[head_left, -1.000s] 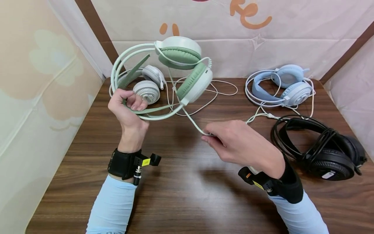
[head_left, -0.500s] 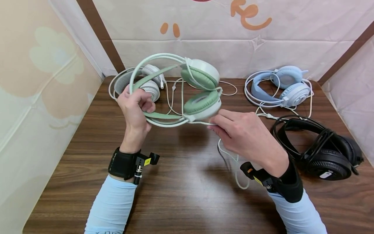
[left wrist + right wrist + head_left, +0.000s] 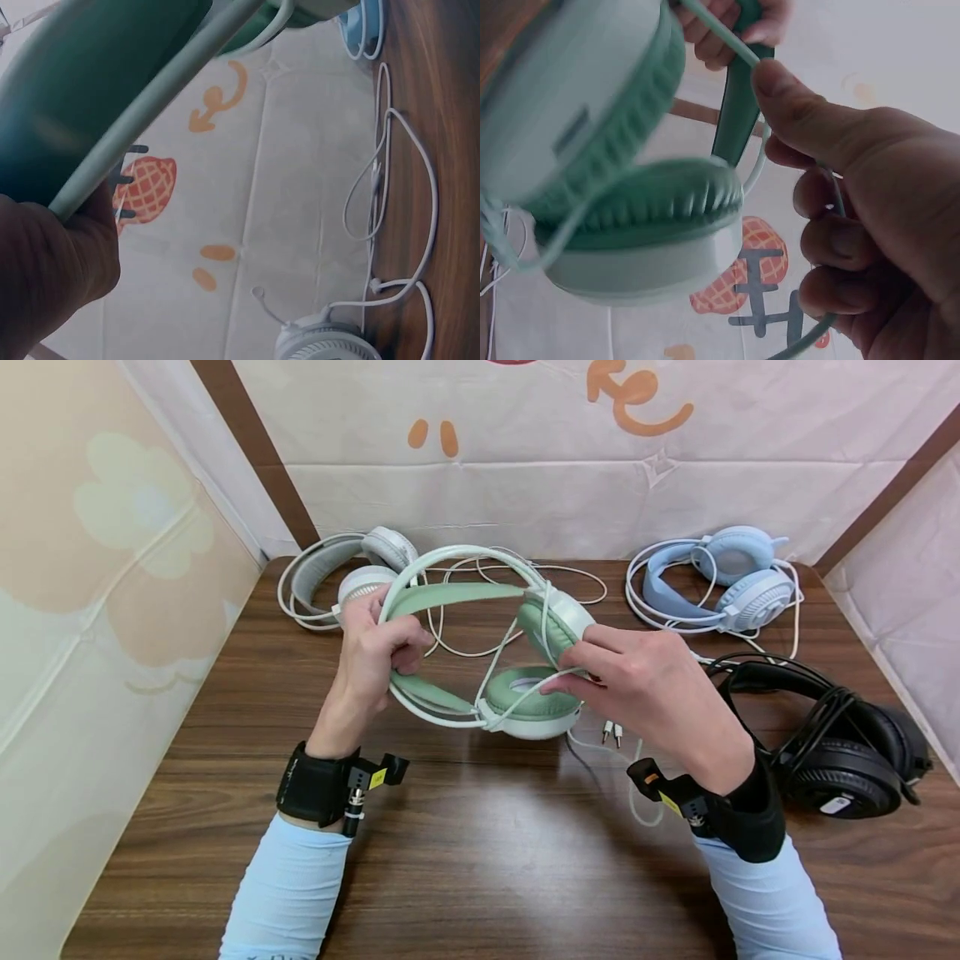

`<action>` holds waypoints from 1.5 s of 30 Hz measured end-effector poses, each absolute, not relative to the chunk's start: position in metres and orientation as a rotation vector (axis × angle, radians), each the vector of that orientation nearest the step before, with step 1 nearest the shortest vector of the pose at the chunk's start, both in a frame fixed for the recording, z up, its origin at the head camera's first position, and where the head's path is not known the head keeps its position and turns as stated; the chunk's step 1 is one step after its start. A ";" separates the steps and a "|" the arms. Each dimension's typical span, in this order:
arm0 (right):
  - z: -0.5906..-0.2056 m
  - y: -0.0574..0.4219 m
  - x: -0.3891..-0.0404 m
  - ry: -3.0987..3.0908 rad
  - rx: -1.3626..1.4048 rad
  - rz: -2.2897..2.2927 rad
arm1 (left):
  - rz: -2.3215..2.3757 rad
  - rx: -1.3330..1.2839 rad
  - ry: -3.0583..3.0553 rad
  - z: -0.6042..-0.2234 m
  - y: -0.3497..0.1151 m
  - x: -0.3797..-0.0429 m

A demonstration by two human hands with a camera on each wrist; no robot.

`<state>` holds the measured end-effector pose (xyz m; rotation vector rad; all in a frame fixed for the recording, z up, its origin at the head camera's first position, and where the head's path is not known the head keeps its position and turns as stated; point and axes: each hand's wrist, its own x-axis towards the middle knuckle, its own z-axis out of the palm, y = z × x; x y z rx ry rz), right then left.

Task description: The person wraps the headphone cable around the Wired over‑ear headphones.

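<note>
Mint-green headphones (image 3: 456, 595) are held up above the table. My left hand (image 3: 372, 647) grips them at the headband's top, fingers curled round the band. Both ear cups face right, one padded cushion (image 3: 501, 687) below the other. My right hand (image 3: 651, 693) pinches the headphones' cable (image 3: 718, 28) between thumb and forefinger, and in the right wrist view the cord runs on through its curled fingers. Two small plugs (image 3: 618, 734) hang below that hand beside a loose loop of cord. In the head view the right hand overlaps the upper ear cup's edge.
Grey-white headphones (image 3: 390, 547) with a spread white cord lie at the back left. Light-blue headphones (image 3: 757, 597) sit at the back right, and black headphones (image 3: 840, 777) in front of them. A cloth backdrop (image 3: 525, 502) stands behind the wooden table (image 3: 465, 860).
The headphones have come down and to the right, turning as they moved, and the left hand went with them. The right hand keeps its pinch on the cord; the plugs have come into view below it.
</note>
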<state>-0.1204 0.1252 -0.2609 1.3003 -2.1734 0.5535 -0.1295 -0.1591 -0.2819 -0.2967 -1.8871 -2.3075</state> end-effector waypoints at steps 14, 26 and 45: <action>-0.255 0.150 -0.137 -2.160 1.308 0.810 | -2.400 -0.477 -2.162 -0.276 -0.168 -0.124; -0.264 0.175 -0.166 -2.041 1.101 1.023 | -2.781 -0.972 -1.809 -0.281 -0.172 -0.128; -0.299 0.179 -0.196 -2.278 1.152 0.872 | -3.530 -0.673 -0.417 -0.296 -0.174 -0.121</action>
